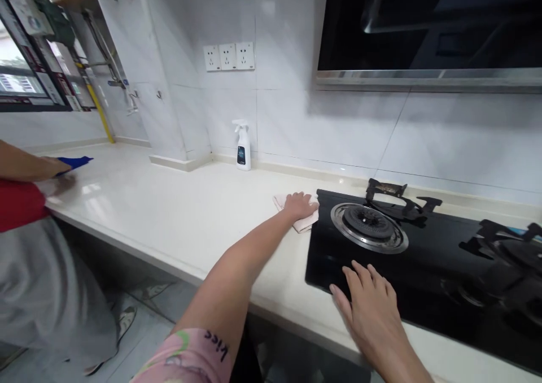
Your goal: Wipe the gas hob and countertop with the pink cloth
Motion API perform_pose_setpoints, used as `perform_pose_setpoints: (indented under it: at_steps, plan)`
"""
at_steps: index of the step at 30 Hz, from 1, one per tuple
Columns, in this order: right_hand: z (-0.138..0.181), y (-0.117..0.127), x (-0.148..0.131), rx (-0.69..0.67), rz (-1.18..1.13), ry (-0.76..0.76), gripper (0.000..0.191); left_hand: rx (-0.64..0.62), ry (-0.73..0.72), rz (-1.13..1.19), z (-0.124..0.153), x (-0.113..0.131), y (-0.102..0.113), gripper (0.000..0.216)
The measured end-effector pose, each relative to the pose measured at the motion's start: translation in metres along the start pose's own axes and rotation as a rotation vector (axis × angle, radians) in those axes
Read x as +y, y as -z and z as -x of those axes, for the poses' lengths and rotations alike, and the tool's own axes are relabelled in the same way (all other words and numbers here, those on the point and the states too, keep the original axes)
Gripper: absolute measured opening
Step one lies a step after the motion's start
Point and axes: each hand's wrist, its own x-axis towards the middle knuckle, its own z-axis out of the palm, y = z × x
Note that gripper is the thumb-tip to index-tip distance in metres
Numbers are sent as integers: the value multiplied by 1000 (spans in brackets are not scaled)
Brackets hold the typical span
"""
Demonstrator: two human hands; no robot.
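My left hand point(300, 207) reaches out and presses a pale pink cloth point(305, 223) against the white countertop point(203, 213), right beside the left edge of the black gas stove point(330, 259). Its fingers are bent over the cloth. Over the stove's front edge, my right hand point(371, 301) has its fingers apart and holds nothing; whether it touches the glass I cannot tell. Behind it is a round burner point(369, 225), with a black pan support point(392, 194) shifted off toward the wall.
A white spray bottle point(243, 148) stands against the tiled wall below several sockets point(227, 57). On the left, another person point(21, 202) in red and grey has a hand on a blue cloth point(75, 162). A dark range hood point(427, 27) hangs over the stove.
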Motion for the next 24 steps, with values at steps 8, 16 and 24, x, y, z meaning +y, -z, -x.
perform_pose_setpoints:
  at_steps: [8,16,24]
  plan:
    - [1,6,0,-79,-44,-42,53,-58,-166,17,159,-12,16,76]
    - [6,-3,11,-84,-79,-24,61,-132,122,-38,254,-117,62,72]
    - [8,-3,4,-13,-67,-14,69,-12,627,-124,218,-237,82,77]
